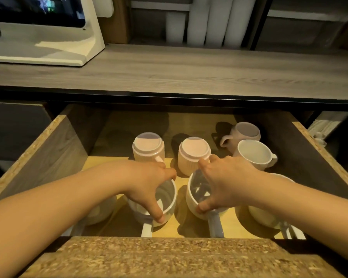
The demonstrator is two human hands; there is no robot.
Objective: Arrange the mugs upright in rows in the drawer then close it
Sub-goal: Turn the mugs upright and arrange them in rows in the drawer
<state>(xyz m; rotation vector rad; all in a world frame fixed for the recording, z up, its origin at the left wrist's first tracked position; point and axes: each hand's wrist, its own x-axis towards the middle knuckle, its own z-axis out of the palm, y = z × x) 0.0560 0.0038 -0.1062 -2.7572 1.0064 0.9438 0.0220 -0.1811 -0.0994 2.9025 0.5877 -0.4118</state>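
Your left hand (149,183) pinches the rim of the left mug (167,197) and your right hand (227,181) the right mug (197,195) — both upright in the drawer (48,157) front. Square them, handles toward you; 2 upside-down mugs (148,147) behind need flipping.

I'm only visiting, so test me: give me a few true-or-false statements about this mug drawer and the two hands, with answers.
1. The drawer is shut. False: it is pulled open.
2. The left hand grips a white mug at its rim. True.
3. The right hand holds nothing. False: it grips a second mug at its rim.
4. The mug behind the left hand and its neighbour stand bottom up. True.
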